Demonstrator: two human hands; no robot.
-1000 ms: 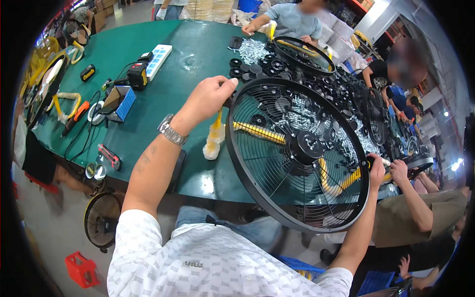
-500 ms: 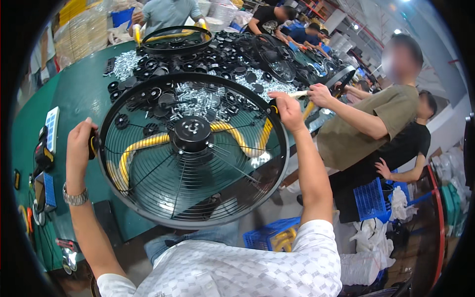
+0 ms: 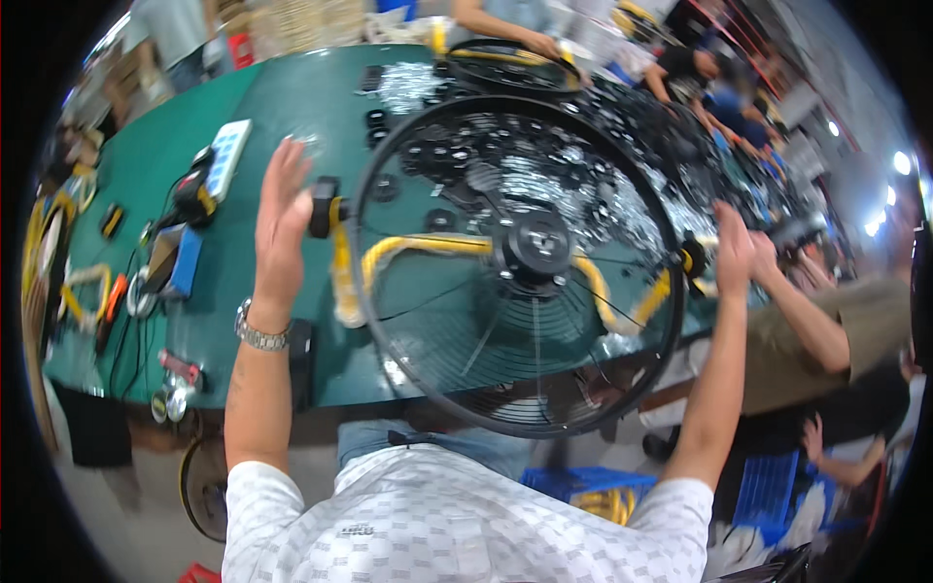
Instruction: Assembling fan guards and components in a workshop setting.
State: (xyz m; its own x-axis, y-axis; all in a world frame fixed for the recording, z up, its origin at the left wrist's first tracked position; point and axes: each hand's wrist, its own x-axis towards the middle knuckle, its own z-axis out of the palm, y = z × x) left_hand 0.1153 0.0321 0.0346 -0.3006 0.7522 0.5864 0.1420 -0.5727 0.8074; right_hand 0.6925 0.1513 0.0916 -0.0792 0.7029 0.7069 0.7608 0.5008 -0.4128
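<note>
A round black fan frame (image 3: 408,389) with a wire grille and a black motor (image 3: 535,248) at its hub stands tilted before me. A bent yellow tube stand (image 3: 428,247), partly in clear plastic, shows through and beside it. On the left side, my left hand (image 3: 280,228) is upright with fingers stretched, its thumb side by a black knob (image 3: 326,206). Beside the opposite knob (image 3: 693,257), my right hand (image 3: 735,251) is held edge-on, fingers pointing up and somewhat blurred. Neither hand is wrapped round its knob; whether the palms touch them I cannot tell.
Black round parts (image 3: 442,146) and loose silver screws (image 3: 539,185) cover the green table (image 3: 292,107) behind the fan. To the left are a power strip (image 3: 228,155), a blue box (image 3: 181,260) and cables. A co-worker's arm (image 3: 802,306) is close to my right hand.
My view has turned left, so the fan appears farther right. The left hand's fingers have straightened off the knob, and my right hand has come off the rim to beside its knob.
</note>
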